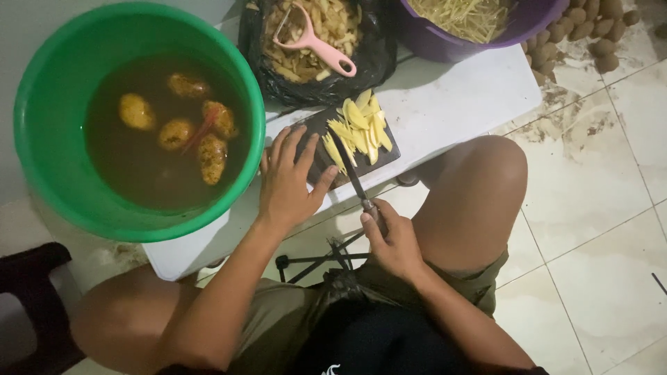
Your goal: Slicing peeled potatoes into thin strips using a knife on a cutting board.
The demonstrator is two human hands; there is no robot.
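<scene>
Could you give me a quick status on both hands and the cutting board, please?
Left hand flat on the cutting board. Right hand grips the knife, blade among the potato strips. Nothing in the way.

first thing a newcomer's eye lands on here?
The big green tub at left, full of dark water with peeled potatoes floating in it. Next, at centre, the dark board with pale potato strips: the left hand lies flat on the board and the right hand holds a knife with its blade over the strips. Above, a pink peeler lies on a bag of peelings.
</scene>
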